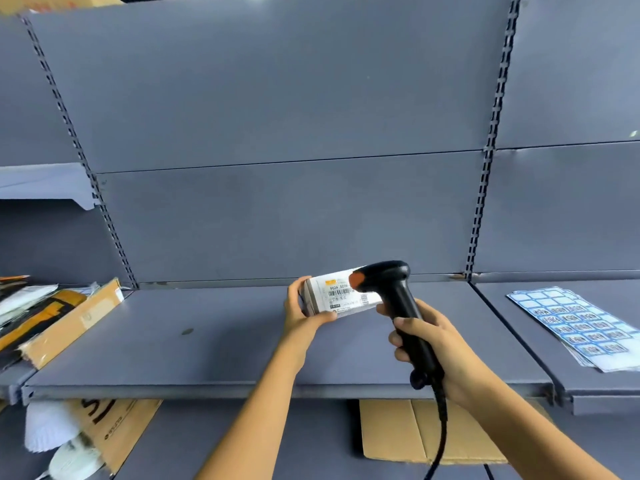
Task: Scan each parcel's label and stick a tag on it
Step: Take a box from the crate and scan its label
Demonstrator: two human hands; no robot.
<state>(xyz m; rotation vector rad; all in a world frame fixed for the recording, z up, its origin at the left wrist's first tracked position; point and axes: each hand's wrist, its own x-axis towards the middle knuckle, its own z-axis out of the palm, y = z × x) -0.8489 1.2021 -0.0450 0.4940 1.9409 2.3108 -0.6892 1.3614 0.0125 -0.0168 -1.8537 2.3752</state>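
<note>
While the left hand (300, 308) grips its near end above the grey shelf (173, 341), fingers curled round it, the small white parcel (341, 296) shows a printed label (343, 294) with barcodes. The right hand (429, 344) has its fingers clamped on a black scanner (398, 306), whose head sits just over the label. A sheet of blue tags (575, 327) lies on the shelf to the right.

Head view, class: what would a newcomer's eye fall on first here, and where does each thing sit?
At centre, the right hand grips a black scanner, its head aimed at the label of a small white parcel that the left hand holds above the grey shelf. On the shelf to the right lie sheets of blue-bordered tags. Cardboard parcels are piled at the far left.
</note>
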